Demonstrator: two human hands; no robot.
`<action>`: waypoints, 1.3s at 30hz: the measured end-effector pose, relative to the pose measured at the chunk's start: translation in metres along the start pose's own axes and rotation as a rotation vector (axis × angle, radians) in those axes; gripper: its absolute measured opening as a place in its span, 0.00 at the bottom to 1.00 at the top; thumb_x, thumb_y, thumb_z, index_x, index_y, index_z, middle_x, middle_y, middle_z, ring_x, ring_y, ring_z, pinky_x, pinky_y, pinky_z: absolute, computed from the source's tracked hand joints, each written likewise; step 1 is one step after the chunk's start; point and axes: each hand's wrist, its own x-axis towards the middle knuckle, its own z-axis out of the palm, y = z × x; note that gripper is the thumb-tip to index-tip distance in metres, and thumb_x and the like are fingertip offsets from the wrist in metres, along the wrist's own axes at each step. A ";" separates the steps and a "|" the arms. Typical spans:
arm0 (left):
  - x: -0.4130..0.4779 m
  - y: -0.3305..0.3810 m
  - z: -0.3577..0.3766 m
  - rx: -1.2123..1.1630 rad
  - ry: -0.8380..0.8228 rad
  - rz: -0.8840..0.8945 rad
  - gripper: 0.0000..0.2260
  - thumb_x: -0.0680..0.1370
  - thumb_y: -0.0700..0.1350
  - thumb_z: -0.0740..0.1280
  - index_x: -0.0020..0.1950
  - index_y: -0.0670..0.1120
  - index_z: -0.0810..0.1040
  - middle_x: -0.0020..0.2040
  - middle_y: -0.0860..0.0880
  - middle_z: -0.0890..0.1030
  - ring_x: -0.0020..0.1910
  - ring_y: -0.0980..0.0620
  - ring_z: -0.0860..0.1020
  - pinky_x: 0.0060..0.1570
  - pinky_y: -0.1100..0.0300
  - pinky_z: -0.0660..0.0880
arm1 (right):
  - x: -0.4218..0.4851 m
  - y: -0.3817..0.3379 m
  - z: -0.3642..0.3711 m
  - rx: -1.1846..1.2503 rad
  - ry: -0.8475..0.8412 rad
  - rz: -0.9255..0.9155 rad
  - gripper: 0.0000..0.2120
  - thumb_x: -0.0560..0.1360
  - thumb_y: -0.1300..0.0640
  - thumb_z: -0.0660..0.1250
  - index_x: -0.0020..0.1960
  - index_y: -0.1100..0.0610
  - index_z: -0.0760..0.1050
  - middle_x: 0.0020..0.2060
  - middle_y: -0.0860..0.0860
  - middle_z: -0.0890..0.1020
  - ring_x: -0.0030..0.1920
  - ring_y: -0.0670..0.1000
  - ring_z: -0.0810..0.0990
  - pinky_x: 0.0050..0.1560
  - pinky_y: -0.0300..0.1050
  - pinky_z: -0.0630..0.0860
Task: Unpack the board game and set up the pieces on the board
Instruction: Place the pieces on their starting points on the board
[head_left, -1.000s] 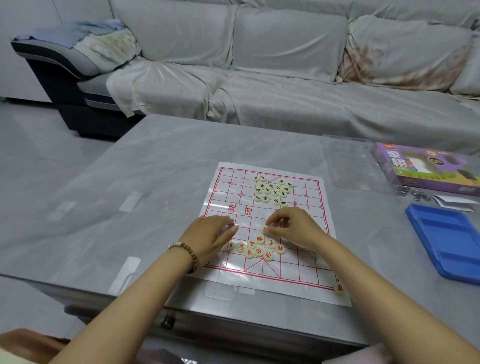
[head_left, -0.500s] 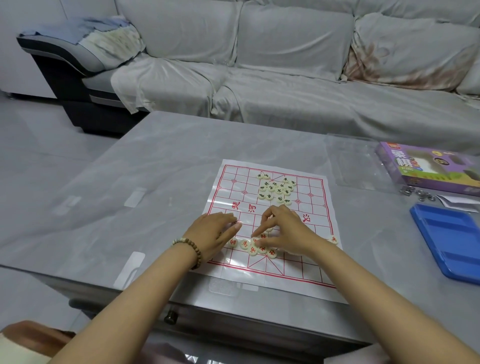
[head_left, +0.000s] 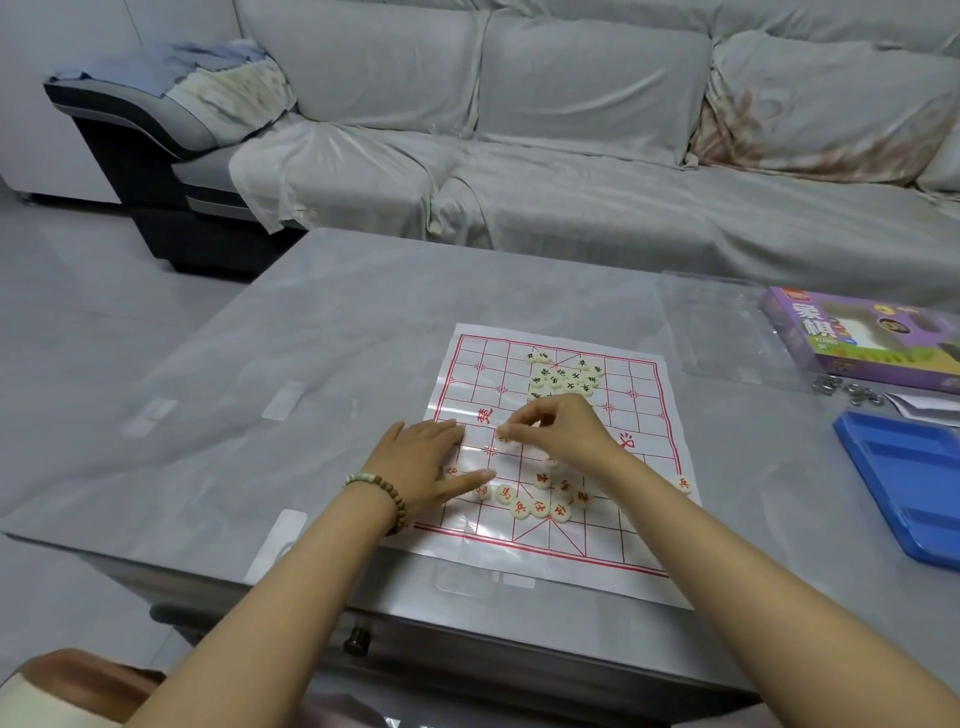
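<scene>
Pinching one pale round piece (head_left: 503, 432) between thumb and fingertips, the right hand (head_left: 563, 434) hovers at frame centre over the paper board (head_left: 644, 519). Left hand (head_left: 428, 462) lies flat, fingers spread, palm down on the board's left edge, holding nothing. Red-marked pieces (head_left: 540, 501) cluster just below the hands; black-marked pieces (head_left: 566, 376) bunch toward the board's upper part. Purple game box (head_left: 857, 338) and blue tray (head_left: 909, 467) sit at right on the grey table (head_left: 311, 364).

Left hand (head_left: 426, 462) flat, palm down, fingers extended. Right hand (head_left: 563, 431) raised, fingers pinched at tips.
</scene>
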 end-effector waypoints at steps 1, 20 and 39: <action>-0.002 0.000 -0.001 0.032 -0.014 0.004 0.52 0.57 0.79 0.34 0.66 0.49 0.68 0.66 0.52 0.71 0.65 0.52 0.69 0.66 0.54 0.61 | 0.007 -0.002 0.005 0.016 -0.001 0.040 0.05 0.69 0.55 0.74 0.44 0.55 0.83 0.41 0.46 0.83 0.45 0.45 0.78 0.45 0.36 0.73; -0.007 0.002 0.001 0.095 -0.169 -0.019 0.48 0.65 0.74 0.61 0.77 0.51 0.47 0.78 0.53 0.48 0.76 0.50 0.48 0.74 0.45 0.44 | 0.007 0.007 0.019 -0.439 -0.023 -0.082 0.11 0.70 0.49 0.73 0.51 0.50 0.81 0.45 0.44 0.76 0.47 0.45 0.73 0.58 0.50 0.72; -0.017 0.004 -0.001 0.079 -0.148 -0.015 0.46 0.68 0.73 0.60 0.77 0.52 0.46 0.78 0.53 0.47 0.76 0.51 0.47 0.74 0.46 0.44 | -0.021 0.010 0.006 -0.498 -0.058 -0.170 0.12 0.70 0.43 0.71 0.50 0.45 0.76 0.50 0.41 0.75 0.52 0.44 0.71 0.61 0.48 0.69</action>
